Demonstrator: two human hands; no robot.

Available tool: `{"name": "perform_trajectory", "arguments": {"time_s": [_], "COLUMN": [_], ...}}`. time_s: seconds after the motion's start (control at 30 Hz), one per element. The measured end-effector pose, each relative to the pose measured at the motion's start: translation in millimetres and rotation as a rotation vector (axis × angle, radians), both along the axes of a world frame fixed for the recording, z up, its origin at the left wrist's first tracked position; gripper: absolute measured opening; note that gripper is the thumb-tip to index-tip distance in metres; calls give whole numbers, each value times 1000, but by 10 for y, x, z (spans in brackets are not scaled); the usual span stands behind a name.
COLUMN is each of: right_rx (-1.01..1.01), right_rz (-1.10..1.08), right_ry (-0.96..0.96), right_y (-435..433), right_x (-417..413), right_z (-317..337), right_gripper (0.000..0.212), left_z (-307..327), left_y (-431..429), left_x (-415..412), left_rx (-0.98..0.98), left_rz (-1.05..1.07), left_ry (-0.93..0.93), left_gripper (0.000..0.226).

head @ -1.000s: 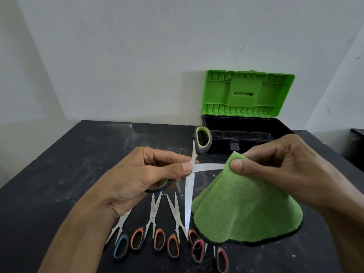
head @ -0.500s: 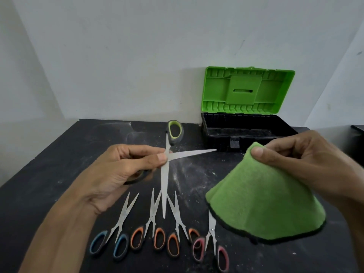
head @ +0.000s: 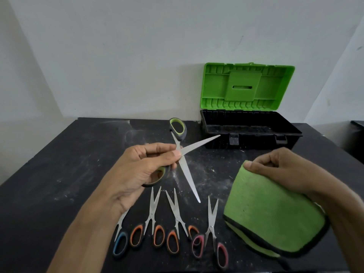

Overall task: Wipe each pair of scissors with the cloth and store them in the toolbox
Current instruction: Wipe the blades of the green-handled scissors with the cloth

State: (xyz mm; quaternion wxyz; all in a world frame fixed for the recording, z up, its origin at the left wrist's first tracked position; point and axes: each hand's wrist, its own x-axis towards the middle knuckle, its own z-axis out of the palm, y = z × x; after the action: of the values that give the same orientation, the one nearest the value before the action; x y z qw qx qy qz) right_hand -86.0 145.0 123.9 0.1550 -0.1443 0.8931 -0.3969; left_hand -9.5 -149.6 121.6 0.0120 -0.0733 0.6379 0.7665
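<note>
Left hand (head: 137,172) grips open scissors (head: 187,175), right hand (head: 279,170) pinches cloth (head: 271,211) over dusty black table (head: 59,174) against white wall (head: 137,56).

One view comes from a wide-angle camera on the person's head, facing forward and down across the black table (head: 59,184) toward the white wall (head: 137,56). The left hand (head: 141,172) and right hand (head: 281,170) lie close under the lens. The toolbox (head: 250,133) stands farther off, against the wall.
</note>
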Motion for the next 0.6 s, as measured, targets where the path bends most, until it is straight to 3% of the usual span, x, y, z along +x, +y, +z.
{"name": "perform_trajectory", "arguments": {"time_s": [0.1,0.2,0.23,0.3,0.37,0.4,0.5,0.6], "right_rx": [234,399,465,556,355,179,-333,-566], "right_rz": [-9,-77,-128,-180,-130,-88,14,40], "right_ry": [-16,-25,27,229,395,388,78,-18], "right_y": [132,277,297,261,120,3,-409,-638], "right_x": [-265,-483,-503,-454,-298,-170,196,315], "right_z": [-318,-664,-771,-860,-829,-767,-586,-504], "right_gripper": [49,35,23,31,32,31,41,37], "left_z": [-31,-68,-87,-137,-201,-237,-345,-430], "left_y": [35,101,137,218,315,375,585,773], "left_x": [-31,-61,-72,-105,-165,-202,-295,-323], "left_rx": [64,116,128,140,148,154,158,209], "left_rz": [33,60,69,103,155,185,282,342], "left_ry": [-12,-7,2,23,26,22,10,-14], "left_gripper": [31,26,26,27,23,18,16,17]}}
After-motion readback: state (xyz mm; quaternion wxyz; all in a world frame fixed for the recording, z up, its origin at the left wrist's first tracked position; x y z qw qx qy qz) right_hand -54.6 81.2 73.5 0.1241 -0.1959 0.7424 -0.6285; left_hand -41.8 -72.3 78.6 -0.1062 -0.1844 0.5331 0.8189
